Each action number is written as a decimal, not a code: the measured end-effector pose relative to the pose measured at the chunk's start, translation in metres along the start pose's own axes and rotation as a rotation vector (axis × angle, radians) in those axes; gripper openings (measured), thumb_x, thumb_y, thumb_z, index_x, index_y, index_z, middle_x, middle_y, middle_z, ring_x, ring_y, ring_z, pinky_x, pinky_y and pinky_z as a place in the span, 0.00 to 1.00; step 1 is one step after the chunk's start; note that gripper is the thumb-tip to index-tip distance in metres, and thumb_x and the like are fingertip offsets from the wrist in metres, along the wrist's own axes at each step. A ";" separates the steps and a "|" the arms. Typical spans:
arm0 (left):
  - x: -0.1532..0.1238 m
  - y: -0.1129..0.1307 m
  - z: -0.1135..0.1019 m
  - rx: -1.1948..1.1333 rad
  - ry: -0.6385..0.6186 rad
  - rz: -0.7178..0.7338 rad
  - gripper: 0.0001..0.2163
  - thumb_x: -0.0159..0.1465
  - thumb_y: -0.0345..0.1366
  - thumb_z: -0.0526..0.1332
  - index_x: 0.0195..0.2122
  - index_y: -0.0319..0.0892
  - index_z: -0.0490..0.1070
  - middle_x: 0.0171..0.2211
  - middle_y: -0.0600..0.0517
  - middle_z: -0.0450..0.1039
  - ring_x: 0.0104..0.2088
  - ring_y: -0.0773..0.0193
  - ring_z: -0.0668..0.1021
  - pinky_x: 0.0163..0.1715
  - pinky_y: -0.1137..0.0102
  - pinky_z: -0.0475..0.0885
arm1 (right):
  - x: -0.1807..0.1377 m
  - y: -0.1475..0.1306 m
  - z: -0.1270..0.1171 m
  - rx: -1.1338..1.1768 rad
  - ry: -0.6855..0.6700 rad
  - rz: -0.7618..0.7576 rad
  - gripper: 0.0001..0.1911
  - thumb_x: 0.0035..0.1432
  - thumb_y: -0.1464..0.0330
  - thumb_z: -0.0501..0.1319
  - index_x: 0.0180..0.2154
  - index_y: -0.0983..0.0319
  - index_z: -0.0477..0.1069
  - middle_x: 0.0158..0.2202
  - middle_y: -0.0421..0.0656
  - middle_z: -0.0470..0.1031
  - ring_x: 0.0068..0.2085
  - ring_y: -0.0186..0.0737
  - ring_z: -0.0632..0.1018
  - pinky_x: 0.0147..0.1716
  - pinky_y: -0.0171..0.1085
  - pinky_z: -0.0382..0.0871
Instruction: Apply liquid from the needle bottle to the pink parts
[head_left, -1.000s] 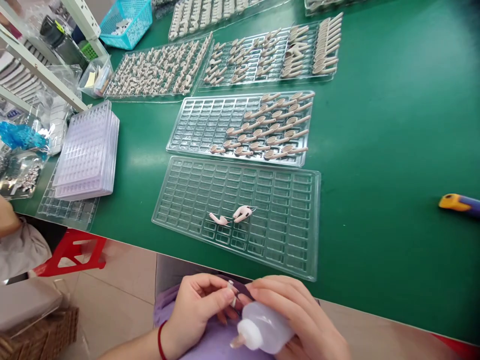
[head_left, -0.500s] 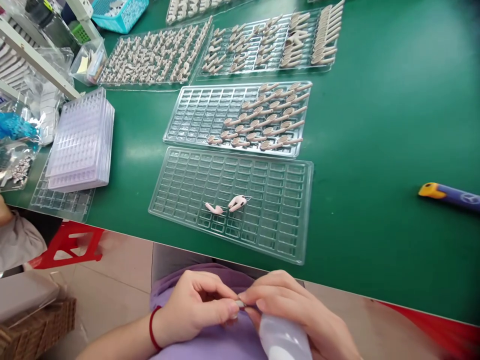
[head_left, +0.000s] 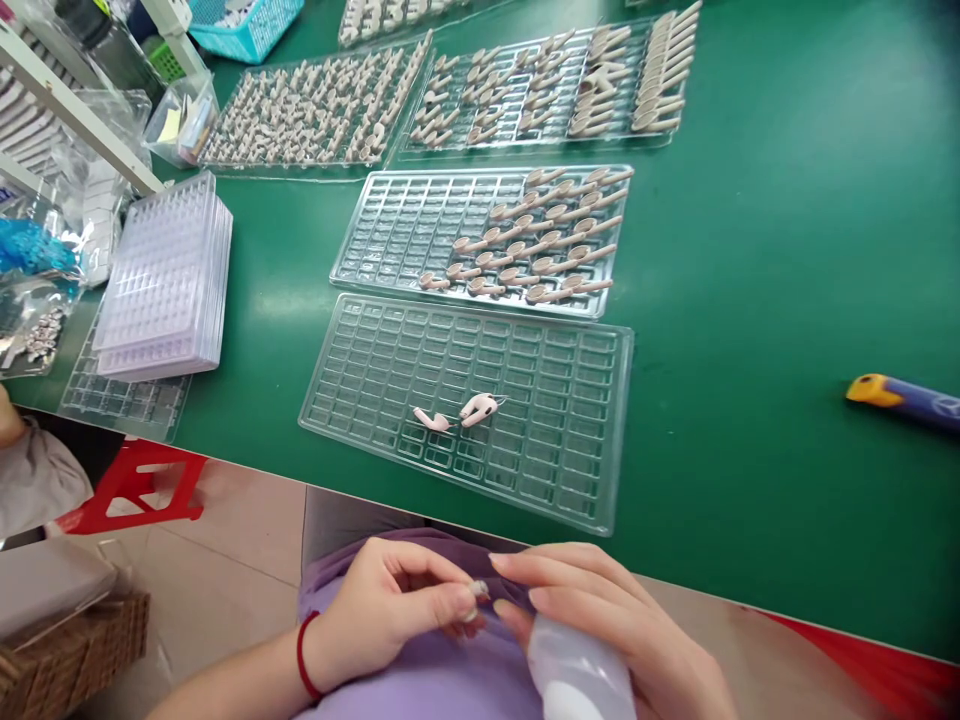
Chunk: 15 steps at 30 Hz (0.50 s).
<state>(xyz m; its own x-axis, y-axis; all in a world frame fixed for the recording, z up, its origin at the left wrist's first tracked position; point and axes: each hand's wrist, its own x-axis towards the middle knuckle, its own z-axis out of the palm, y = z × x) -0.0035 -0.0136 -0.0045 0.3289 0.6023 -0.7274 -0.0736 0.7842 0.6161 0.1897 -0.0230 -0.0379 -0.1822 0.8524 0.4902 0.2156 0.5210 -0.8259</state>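
Over my lap, my left hand (head_left: 390, 610) pinches a small pale earbud part (head_left: 478, 590) between thumb and fingertips; the fingers cover most of it. Just right of it, my right hand (head_left: 619, 615) wraps around a translucent white plastic bottle (head_left: 577, 665), its thumb and forefinger tips apart from the part. The bottle's far end is hidden or out of view. Beyond my hands, a clear compartment tray (head_left: 360, 370) carries a white earbud piece (head_left: 433, 420) and a larger white earbud (head_left: 478, 408) with a dark spot.
Another clear tray (head_left: 405, 225) holds rows of pale earbud shells. Farther back lie two more filled trays (head_left: 315, 110). Stacked plastic trays (head_left: 161, 280) stand on the left. A blue-and-yellow tool (head_left: 900, 395) lies at right, and a red stool (head_left: 139, 490) is below the table edge.
My right hand has drawn back to the right with the bottle, its fingertips leaving the small part. My left hand keeps its pinch. The view has shifted slightly.
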 end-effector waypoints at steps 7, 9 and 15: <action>0.016 -0.019 -0.003 -0.228 0.132 -0.040 0.18 0.48 0.44 0.76 0.31 0.35 0.77 0.27 0.47 0.80 0.26 0.65 0.80 0.28 0.73 0.73 | -0.001 0.008 0.013 -0.300 0.015 -0.125 0.08 0.58 0.79 0.59 0.39 0.64 0.71 0.31 0.46 0.78 0.35 0.38 0.76 0.34 0.38 0.72; 0.017 -0.020 -0.002 -0.237 0.137 -0.035 0.18 0.48 0.44 0.75 0.30 0.35 0.77 0.26 0.48 0.80 0.26 0.65 0.79 0.28 0.73 0.73 | -0.002 0.009 0.016 -0.338 0.020 -0.116 0.08 0.59 0.79 0.59 0.39 0.64 0.71 0.32 0.46 0.78 0.35 0.39 0.76 0.35 0.38 0.70; 0.020 -0.016 0.001 -0.218 0.156 0.005 0.17 0.49 0.46 0.74 0.28 0.35 0.78 0.25 0.48 0.79 0.24 0.67 0.78 0.27 0.74 0.72 | -0.002 0.010 0.019 -0.400 0.040 -0.092 0.09 0.58 0.80 0.57 0.39 0.63 0.71 0.32 0.45 0.78 0.36 0.39 0.75 0.36 0.39 0.69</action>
<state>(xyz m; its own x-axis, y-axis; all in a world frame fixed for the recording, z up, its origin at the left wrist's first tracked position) 0.0054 -0.0147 -0.0285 0.1803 0.6088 -0.7726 -0.2813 0.7846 0.5526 0.1736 -0.0203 -0.0520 -0.1826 0.7981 0.5742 0.5575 0.5651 -0.6082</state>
